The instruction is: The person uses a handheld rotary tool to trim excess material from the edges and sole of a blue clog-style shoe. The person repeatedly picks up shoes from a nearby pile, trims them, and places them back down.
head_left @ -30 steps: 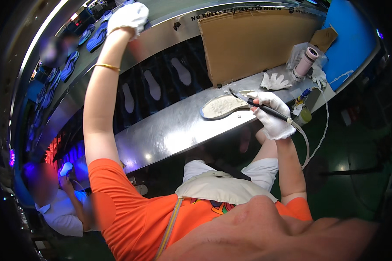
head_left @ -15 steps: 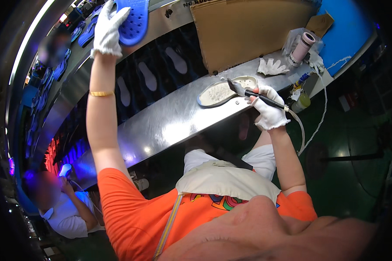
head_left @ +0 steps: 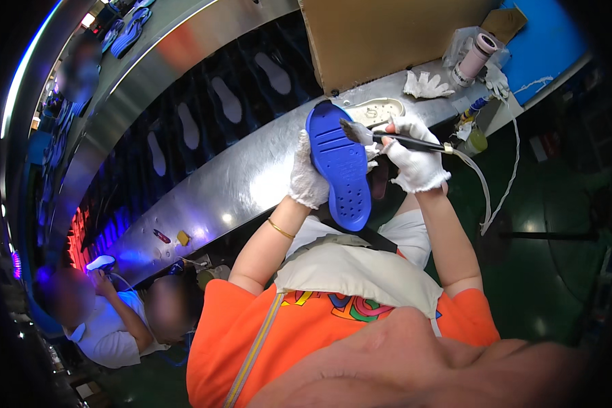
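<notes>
A blue shoe sole with holes and grooves stands raised in front of me, long side up and down. My left hand, in a white glove, is closed around its left edge. White glove fingers also show at the sole's right edge. My right hand, gloved with bare fingertips, grips a black-handled brush with a pale tube at its end. The bristles are by the sole's upper right edge; whether they touch it I cannot tell. Behind the blue sole, partly hidden, a cream-coloured sole-shaped piece lies on the metal bench.
The metal bench borders a dark conveyor carrying pale insoles. A cardboard sheet stands behind. At the right are a loose white glove, a pink bottle and a hanging cord. Co-workers are at the lower left.
My left hand has come down from the upper conveyor with the blue sole, now in front of me. My right hand still holds the brush, whose bristles are now beside the blue sole.
</notes>
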`<move>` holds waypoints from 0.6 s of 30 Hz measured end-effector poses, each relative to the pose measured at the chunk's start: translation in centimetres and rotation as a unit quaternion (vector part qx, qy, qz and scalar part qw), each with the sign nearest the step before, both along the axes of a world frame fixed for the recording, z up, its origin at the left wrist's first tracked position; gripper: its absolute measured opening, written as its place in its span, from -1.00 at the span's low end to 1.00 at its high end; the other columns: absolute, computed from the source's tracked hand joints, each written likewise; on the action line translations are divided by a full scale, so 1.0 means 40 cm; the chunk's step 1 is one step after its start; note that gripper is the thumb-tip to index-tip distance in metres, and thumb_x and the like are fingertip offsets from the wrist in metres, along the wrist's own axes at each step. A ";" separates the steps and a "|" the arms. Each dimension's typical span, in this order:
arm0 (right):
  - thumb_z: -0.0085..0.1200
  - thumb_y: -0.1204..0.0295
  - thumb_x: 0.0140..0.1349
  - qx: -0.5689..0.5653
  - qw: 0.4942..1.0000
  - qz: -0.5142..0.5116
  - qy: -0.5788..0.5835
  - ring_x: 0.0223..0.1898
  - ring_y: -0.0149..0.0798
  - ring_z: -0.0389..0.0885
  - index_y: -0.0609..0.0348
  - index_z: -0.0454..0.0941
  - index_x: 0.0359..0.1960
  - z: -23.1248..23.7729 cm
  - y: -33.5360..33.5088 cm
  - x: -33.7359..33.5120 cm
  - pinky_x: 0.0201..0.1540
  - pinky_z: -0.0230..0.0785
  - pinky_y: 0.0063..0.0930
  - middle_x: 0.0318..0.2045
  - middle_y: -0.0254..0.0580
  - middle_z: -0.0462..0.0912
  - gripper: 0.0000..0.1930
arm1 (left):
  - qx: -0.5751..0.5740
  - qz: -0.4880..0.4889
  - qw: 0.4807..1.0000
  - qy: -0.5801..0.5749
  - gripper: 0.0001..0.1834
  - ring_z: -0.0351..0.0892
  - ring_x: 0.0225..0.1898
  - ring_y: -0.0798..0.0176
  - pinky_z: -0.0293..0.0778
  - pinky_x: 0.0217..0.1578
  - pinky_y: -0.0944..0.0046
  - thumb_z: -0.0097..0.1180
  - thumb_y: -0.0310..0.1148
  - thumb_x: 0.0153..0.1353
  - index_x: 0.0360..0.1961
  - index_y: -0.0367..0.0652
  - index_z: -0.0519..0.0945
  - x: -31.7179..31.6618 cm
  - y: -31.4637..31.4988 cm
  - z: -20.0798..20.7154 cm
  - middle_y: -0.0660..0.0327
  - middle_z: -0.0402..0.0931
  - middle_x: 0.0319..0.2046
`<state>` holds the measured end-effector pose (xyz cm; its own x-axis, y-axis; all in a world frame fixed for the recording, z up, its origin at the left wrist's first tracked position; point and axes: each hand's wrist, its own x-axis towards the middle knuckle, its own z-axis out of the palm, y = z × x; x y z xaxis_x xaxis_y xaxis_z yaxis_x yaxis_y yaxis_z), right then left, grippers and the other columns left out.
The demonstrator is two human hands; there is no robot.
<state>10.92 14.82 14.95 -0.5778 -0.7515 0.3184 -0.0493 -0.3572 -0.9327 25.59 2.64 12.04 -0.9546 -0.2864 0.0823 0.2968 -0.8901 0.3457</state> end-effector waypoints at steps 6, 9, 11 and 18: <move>0.13 0.63 0.02 0.033 0.998 -0.061 0.013 -0.38 -0.45 0.58 0.31 0.51 -0.30 0.000 -0.028 0.044 -0.25 0.46 -0.60 -0.37 -0.18 0.60 -0.83 | -0.033 0.100 0.993 -0.062 -0.19 0.42 0.07 0.15 0.38 0.09 0.12 -0.26 0.34 0.15 0.23 -0.05 0.22 -0.036 0.048 -0.037 0.12 0.36 0.10; 0.11 0.68 0.00 -0.038 0.996 -0.069 0.037 -0.39 -0.44 0.58 0.30 0.50 -0.31 -0.005 -0.046 0.091 -0.25 0.47 -0.59 -0.35 -0.18 0.60 -0.82 | -0.092 0.175 0.975 -0.105 -0.18 0.34 0.13 0.21 0.31 0.13 0.20 -0.21 0.33 0.15 0.25 -0.06 0.18 -0.058 0.068 -0.057 0.17 0.30 0.15; 0.11 0.68 0.00 -0.025 0.997 -0.005 0.074 -0.37 -0.43 0.59 0.28 0.48 -0.28 0.002 -0.030 0.099 -0.20 0.47 -0.56 -0.35 -0.18 0.59 -0.79 | -0.043 0.207 0.970 -0.116 -0.20 0.43 0.04 0.17 0.32 0.13 0.17 -0.23 0.33 0.16 0.14 -0.16 0.33 -0.070 0.067 -0.066 0.13 0.42 0.03; 0.10 0.66 0.02 -0.012 0.997 -0.020 0.067 -0.40 -0.44 0.59 0.27 0.47 -0.29 -0.018 -0.010 0.093 -0.25 0.47 -0.58 -0.36 -0.20 0.58 -0.81 | -0.060 0.142 0.982 -0.111 -0.25 0.43 0.03 0.21 0.36 0.09 0.19 -0.15 0.28 0.15 0.17 -0.06 0.30 -0.037 0.032 -0.057 0.18 0.42 0.02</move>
<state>14.63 14.43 14.24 -0.5578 -0.7199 0.4130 -0.1873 -0.3756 -0.9077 24.09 3.94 9.76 -0.8356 -0.5450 -0.0694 0.4330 -0.7311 0.5272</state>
